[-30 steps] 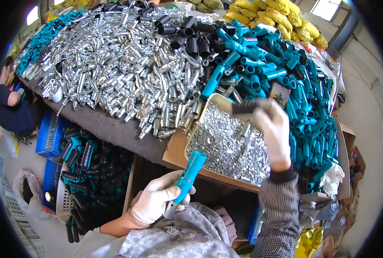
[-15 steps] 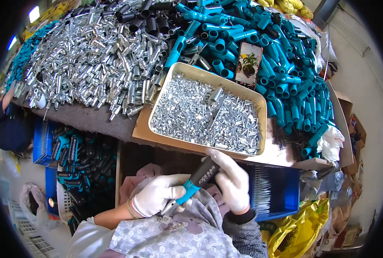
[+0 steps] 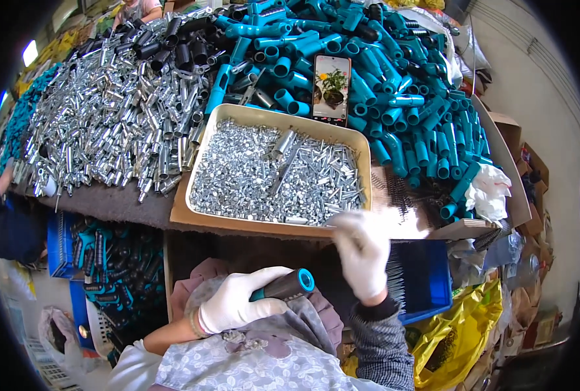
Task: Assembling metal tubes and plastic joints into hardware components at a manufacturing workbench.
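Observation:
My left hand [image 3: 241,301], in a white glove, is closed around a black-and-teal tool handle [image 3: 282,287] over my lap. The handle's round hollow end, ringed in teal, points up and to the right. My palm and fingers hide its other end. My right hand [image 3: 363,257], also gloved in white, hovers at the lower right corner of a cream tray [image 3: 280,223]. Motion smears its fingers, so I cannot make out whether they hold anything. Inside the tray lie many small metal parts [image 3: 238,173], with a short metal tube [image 3: 283,143] on top.
Behind the tray, silvery metal tubes [image 3: 107,124] are heaped on the left and teal housings [image 3: 394,98] on the right. A phone [image 3: 331,90] leans against the housings. Below the bench are a blue bin [image 3: 433,277] and finished-looking black-and-teal pieces [image 3: 117,274]. Another person's sleeve [image 3: 16,221] shows far left.
My right hand has left the handle and moved up toward the tray's corner. In my left hand the handle has tipped, so its hollow end now shows. The view has shifted slightly.

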Tool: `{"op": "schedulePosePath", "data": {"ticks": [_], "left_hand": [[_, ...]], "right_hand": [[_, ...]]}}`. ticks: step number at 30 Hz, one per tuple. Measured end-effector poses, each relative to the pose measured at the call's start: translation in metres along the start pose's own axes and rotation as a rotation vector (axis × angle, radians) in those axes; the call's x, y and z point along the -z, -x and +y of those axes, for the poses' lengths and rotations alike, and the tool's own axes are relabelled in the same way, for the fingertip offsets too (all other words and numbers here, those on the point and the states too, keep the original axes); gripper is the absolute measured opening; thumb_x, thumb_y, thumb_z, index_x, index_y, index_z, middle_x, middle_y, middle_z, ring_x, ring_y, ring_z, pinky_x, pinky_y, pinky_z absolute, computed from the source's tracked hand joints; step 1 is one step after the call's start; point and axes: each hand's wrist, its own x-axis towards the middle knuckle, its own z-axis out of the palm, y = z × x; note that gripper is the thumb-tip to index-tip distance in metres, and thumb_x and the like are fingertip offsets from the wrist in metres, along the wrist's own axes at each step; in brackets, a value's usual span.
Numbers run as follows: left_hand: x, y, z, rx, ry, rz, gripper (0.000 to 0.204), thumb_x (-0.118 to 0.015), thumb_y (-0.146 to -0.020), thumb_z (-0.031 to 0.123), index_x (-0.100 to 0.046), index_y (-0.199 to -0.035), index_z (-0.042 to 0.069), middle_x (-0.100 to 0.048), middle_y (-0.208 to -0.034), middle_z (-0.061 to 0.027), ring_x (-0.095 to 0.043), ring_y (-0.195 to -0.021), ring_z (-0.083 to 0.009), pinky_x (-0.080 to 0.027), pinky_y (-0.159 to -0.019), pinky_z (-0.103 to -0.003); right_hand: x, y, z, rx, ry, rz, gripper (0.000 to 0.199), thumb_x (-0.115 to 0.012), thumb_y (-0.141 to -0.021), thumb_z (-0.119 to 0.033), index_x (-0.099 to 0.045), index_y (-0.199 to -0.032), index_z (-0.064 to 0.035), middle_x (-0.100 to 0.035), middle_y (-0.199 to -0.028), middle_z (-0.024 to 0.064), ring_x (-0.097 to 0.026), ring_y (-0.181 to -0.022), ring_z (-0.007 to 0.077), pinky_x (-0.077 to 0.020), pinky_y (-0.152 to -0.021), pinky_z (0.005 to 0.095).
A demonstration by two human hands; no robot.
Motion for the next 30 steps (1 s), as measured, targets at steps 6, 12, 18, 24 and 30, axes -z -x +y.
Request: {"op": "schedulePosePath", "data": {"ticks": [6,12,18,24,30], "left_hand": [[-0.002,-0.002,-0.003,-0.01,-0.028,0.014,0.062,-0.075,-0.089,0.041,-0.056,-0.135,0.005,-0.073,-0.098,-0.0132,-0.072,-0.09,-0.0187,-0.054,-0.081,-0.031],[-0.005,-0.006,0.003,0.023,-0.019,-0.008,0.061,-0.075,-0.089,0.04,-0.056,-0.135,0.005,-0.072,-0.098,-0.0134,-0.072,-0.09,-0.0185,-0.053,-0.082,-0.031],[0.0,-0.006,-0.003,0.048,0.022,0.035,0.061,-0.075,-0.09,0.038,-0.056,-0.136,0.003,-0.071,-0.101,-0.0131,-0.07,-0.089,-0.0151,-0.053,-0.082,-0.029],[0.007,-0.013,0.002,0.026,0.033,0.102,0.062,-0.075,-0.09,0.037,-0.055,-0.137,0.001,-0.07,-0.099,-0.0112,-0.066,-0.087,-0.0132,-0.052,-0.083,-0.03],[0.028,-0.015,-0.005,-0.245,-0.407,-0.005,0.061,-0.077,-0.084,0.041,-0.059,-0.134,0.009,-0.072,-0.099,-0.0147,-0.073,-0.084,-0.0286,-0.057,-0.073,-0.035]], "right_hand": [[0.036,-0.037,0.09,-0.05,0.472,0.159,0.004,-0.067,-0.084,-0.004,-0.07,-0.084,-0.0032,-0.065,-0.083,0.0129,-0.064,-0.08,0.0319,-0.0505,-0.071,0.0385],[0.027,-0.048,0.149,-0.255,0.969,-0.134,0.017,-0.076,-0.076,-0.027,-0.073,-0.08,-0.01,-0.063,-0.09,0.0118,-0.06,-0.09,0.0331,-0.0515,-0.076,0.0444],[0.046,-0.036,0.114,-0.31,0.463,0.135,0.012,-0.069,-0.084,-0.009,-0.068,-0.095,-0.0036,-0.069,-0.091,0.0126,-0.065,-0.081,0.0253,-0.0522,-0.072,0.0373],[0.042,-0.015,-0.017,0.072,-0.174,-0.36,0.022,-0.074,-0.078,-0.005,-0.073,-0.1,-0.0064,-0.069,-0.083,0.0107,-0.067,-0.077,0.0286,-0.0538,-0.069,0.0361],[0.017,-0.01,-0.036,0.039,-0.19,-0.371,0.015,-0.071,-0.081,-0.001,-0.071,-0.095,-0.006,-0.069,-0.079,0.0107,-0.068,-0.069,0.0292,-0.0531,-0.064,0.0354]]}}
